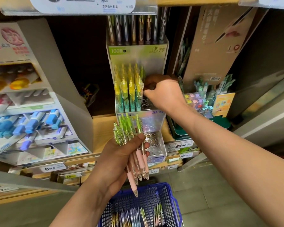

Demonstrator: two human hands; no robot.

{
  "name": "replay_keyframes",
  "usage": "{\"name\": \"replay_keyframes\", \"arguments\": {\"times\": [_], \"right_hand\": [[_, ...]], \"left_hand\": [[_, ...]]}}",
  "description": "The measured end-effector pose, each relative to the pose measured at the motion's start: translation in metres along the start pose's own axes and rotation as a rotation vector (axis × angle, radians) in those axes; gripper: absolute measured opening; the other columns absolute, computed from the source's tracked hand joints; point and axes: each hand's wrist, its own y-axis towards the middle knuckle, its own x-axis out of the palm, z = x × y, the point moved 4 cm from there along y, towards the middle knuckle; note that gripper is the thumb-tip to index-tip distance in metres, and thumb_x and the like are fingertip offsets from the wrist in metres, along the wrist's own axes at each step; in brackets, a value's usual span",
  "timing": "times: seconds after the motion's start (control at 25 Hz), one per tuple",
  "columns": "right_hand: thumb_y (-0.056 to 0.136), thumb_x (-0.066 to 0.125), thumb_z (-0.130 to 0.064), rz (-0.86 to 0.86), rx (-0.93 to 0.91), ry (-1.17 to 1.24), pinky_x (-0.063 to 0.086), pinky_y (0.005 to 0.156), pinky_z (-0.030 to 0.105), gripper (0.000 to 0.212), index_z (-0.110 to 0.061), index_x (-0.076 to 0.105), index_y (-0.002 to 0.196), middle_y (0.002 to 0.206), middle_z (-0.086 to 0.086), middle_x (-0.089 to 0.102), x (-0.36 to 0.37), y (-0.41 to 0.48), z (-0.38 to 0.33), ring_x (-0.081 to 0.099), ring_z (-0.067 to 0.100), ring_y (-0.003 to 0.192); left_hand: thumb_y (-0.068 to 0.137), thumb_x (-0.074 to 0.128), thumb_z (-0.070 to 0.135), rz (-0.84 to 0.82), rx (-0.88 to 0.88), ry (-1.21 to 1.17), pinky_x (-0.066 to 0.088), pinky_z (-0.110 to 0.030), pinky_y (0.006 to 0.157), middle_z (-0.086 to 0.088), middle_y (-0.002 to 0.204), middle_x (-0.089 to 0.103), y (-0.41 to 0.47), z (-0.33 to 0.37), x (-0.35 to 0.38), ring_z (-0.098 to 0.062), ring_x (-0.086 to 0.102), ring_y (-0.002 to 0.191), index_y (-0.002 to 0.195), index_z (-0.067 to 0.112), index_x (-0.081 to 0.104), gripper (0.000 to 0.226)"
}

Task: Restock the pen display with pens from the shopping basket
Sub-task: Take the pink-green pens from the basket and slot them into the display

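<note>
Pens (126, 130) are sitting bunched in the left hand (120, 161), fingers curling round them, at six o'clock from the display (147, 63). Right hand (164, 92) is pinching one pen (140, 90) by its top, at three o'clock of the yellow row (124, 90). Being light, stiff and slick, each is probably handling best pinched near the clip.

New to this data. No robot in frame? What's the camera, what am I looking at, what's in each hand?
No machine here: a person works bare-handed. The single picture comes from a wide-angle camera on their head, looking forward and down. The left hand grips a bundle of green-topped pens with pink grips. The right hand reaches into the tiered pen display, fingers curled on a yellow pen at the end of the middle row. The lowest tier shows empty holes. Below, a blue shopping basket holds more pens.
</note>
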Motion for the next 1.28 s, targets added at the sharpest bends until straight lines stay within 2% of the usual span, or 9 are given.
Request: {"name": "replay_keyframes", "arguments": {"times": [0.16,0.24,0.36,0.44,0.64,0.76,1.04,1.16,1.28], "right_hand": [[0.091,0.066,-0.035,-0.011,0.068,-0.057,0.041,0.056,0.018,0.018,-0.022,0.070,0.079,0.070,-0.006,0.066,-0.006,-0.007,0.001,0.061,0.012,0.066],[0.090,0.069,-0.033,0.012,0.157,0.175,0.047,0.063,0.011,0.023,-0.026,0.064,0.070,0.066,-0.012,0.066,-0.017,-0.031,0.005,0.061,0.000,0.063],[0.090,0.071,-0.035,-0.270,0.223,0.520,0.056,0.079,0.024,0.007,-0.033,0.075,0.085,0.083,-0.020,0.075,-0.016,-0.082,-0.002,0.069,-0.006,0.080],[0.090,0.074,-0.032,-0.422,0.299,0.692,0.058,0.073,0.024,0.008,-0.025,0.076,0.095,0.085,-0.010,0.077,-0.008,-0.103,-0.003,0.072,0.006,0.076],[0.091,0.074,-0.017,-0.454,0.421,0.790,0.051,0.057,0.016,0.012,-0.006,0.076,0.094,0.079,0.009,0.076,-0.006,-0.107,0.005,0.065,0.011,0.062],[0.091,0.073,-0.015,-0.385,0.403,0.844,0.060,0.067,0.027,0.009,-0.008,0.078,0.095,0.082,0.017,0.075,-0.012,-0.100,0.006,0.067,0.019,0.067],[0.087,0.073,-0.003,0.070,0.254,0.939,0.062,0.082,0.034,0.010,-0.012,0.074,0.091,0.083,0.006,0.078,-0.064,-0.043,0.008,0.075,0.020,0.083],[0.082,0.077,-0.013,0.275,0.154,0.760,0.061,0.084,0.038,0.012,-0.020,0.076,0.092,0.084,-0.001,0.078,-0.075,-0.023,0.005,0.075,0.016,0.084],[0.083,0.078,-0.021,0.359,0.080,0.575,0.058,0.076,0.026,0.009,-0.024,0.073,0.089,0.082,-0.010,0.076,-0.069,-0.013,0.000,0.072,0.004,0.078]], "left_hand": [[0.073,0.087,0.019,0.005,0.019,0.000,0.061,-0.035,0.072,-0.020,0.095,0.076,0.001,-0.001,0.003,-0.026,0.076,0.083,0.096,0.011,0.081,0.025],[0.073,0.087,0.019,0.006,0.024,-0.003,0.061,-0.034,0.071,-0.021,0.096,0.076,0.001,-0.001,0.005,-0.026,0.076,0.083,0.098,0.010,0.080,0.028],[0.073,0.087,0.021,0.002,0.042,0.015,0.060,-0.032,0.068,-0.023,0.097,0.076,0.002,0.000,0.008,-0.027,0.075,0.080,0.105,0.006,0.078,0.036],[0.075,0.086,0.025,-0.014,0.082,0.060,0.059,-0.035,0.070,-0.021,0.097,0.077,0.003,0.001,0.012,-0.029,0.073,0.081,0.103,0.012,0.080,0.032],[0.081,0.082,0.025,-0.039,0.131,0.115,0.059,-0.033,0.076,-0.019,0.108,0.077,0.006,0.000,0.019,-0.032,0.074,0.096,0.109,0.014,0.078,0.030],[0.084,0.079,0.023,-0.053,0.107,0.053,0.061,-0.032,0.074,-0.017,0.110,0.077,0.007,0.002,0.020,-0.028,0.075,0.097,0.115,0.015,0.077,0.032],[0.072,0.086,0.017,-0.003,0.024,-0.101,0.062,-0.036,0.074,-0.011,0.093,0.074,0.006,0.000,0.016,-0.022,0.074,0.084,0.093,0.018,0.083,0.021],[0.073,0.086,0.017,-0.009,0.022,-0.115,0.062,-0.036,0.073,-0.011,0.093,0.073,0.006,-0.001,0.015,-0.022,0.073,0.084,0.093,0.018,0.082,0.020],[0.077,0.084,0.015,-0.006,0.018,-0.116,0.061,-0.036,0.073,-0.012,0.095,0.072,0.006,-0.003,0.016,-0.023,0.072,0.084,0.102,0.013,0.079,0.026]]}}
